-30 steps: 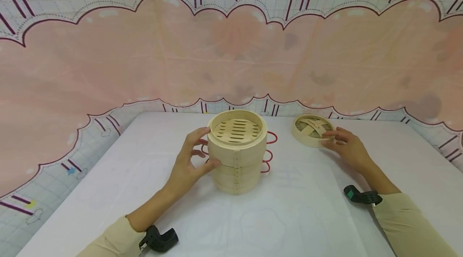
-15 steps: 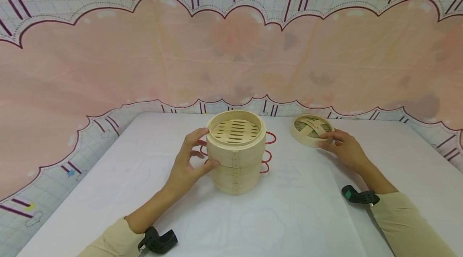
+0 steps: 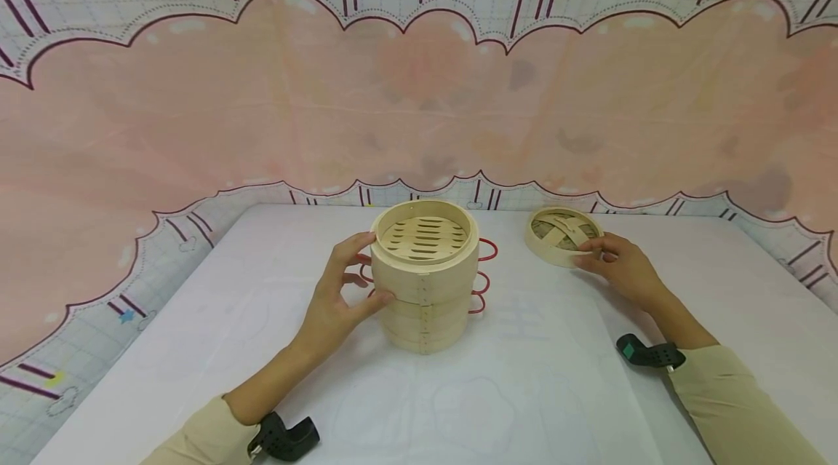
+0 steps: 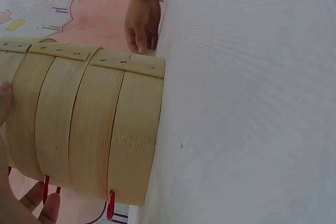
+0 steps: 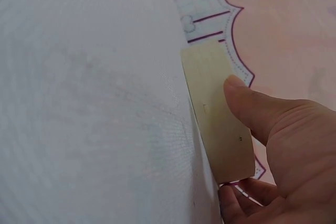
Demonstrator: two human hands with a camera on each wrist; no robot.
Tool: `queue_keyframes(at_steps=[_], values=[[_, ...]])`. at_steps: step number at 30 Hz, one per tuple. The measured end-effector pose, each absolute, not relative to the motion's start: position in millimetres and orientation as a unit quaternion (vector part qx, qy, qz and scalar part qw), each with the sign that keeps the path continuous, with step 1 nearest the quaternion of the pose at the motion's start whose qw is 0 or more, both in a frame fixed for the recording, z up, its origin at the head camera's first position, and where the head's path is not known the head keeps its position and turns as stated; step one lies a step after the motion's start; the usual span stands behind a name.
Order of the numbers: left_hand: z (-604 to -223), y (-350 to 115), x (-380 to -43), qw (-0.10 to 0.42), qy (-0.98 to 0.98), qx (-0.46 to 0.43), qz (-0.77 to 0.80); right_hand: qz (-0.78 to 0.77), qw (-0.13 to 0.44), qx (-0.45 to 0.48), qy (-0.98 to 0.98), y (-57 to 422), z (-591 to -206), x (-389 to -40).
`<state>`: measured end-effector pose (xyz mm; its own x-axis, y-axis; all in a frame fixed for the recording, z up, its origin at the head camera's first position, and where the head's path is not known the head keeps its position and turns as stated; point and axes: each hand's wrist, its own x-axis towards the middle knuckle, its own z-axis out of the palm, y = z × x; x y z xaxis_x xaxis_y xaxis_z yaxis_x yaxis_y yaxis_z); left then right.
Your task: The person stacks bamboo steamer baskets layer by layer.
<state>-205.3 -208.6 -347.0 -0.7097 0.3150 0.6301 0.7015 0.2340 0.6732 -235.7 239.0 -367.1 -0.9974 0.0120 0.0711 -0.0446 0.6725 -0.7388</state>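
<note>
A stack of bamboo steamer baskets (image 3: pixel 425 290) with red side handles stands upright on the table, its slotted top tier uncovered. My left hand (image 3: pixel 340 283) grips the stack's left side, thumb on the near wall and the other fingers curled behind, some partly hidden. In the left wrist view the tiers (image 4: pixel 89 119) show from the side. Farther right lies the woven bamboo lid (image 3: pixel 555 250), flat on the table. My right hand (image 3: pixel 622 268) holds its right edge. Seen from the right wrist, the thumb lies on the lid's rim (image 5: pixel 212 114) and curled fingers reach its lower end.
A white cloth covers the table (image 3: pixel 524 392). Behind it hangs a pink and white patterned curtain (image 3: pixel 419 101). Black wrist devices (image 3: pixel 284 437) sit on both forearms, below beige sleeves.
Both hands keep their places on the steamer stack and the lid. The whole head view has shifted slightly; nothing else has visibly moved.
</note>
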Motion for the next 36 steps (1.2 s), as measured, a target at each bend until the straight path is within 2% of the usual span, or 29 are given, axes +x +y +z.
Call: queue_keyframes(at_steps=[10, 18, 26, 36], values=[[-347, -209, -205, 0.190, -0.764, -0.334, -0.518, 0.403, 0.022, 0.000, -0.915, 238, -367, -235], [-327, -202, -189, 0.209, -0.759, -0.339, -0.515, 0.396, 0.037, 0.014, -0.918, 237, -368, -235], [-347, -210, -205, 0.187, -0.766, -0.336, -0.515, 0.392, 0.046, 0.019, -0.919, 237, -368, -233], [-349, -209, -207, 0.197, -0.762, -0.338, -0.515, 0.400, 0.053, 0.042, -0.914, 237, -370, -234]])
